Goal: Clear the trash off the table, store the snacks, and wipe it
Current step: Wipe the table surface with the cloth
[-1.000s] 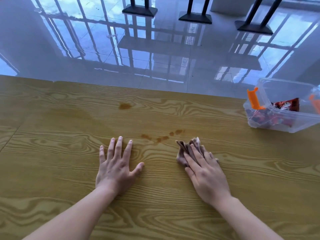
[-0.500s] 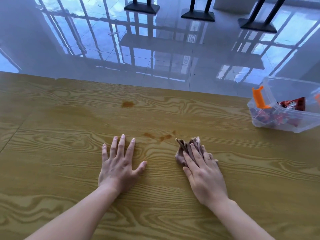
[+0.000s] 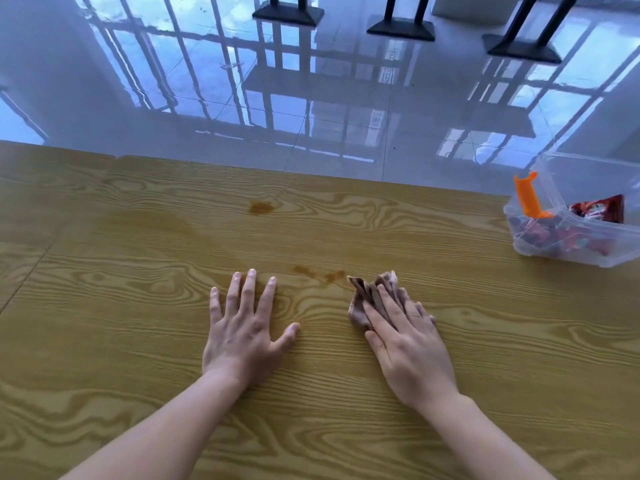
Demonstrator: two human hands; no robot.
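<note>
My right hand presses flat on a crumpled brown cloth that lies on the wooden table. Brown stain spots sit just left of the cloth's front edge, and a larger brown stain lies farther back. My left hand rests flat on the wood with its fingers spread and holds nothing. A clear plastic box with an orange latch stands at the right edge of the table, and red snack packets lie inside it.
The table's far edge runs across the middle of the view, with a glossy tiled floor beyond it. Black furniture bases stand on that floor at the top.
My right hand has slid the cloth a little to the left, onto the nearest stain spots. My left hand stays flat in place. The view has shifted slightly.
</note>
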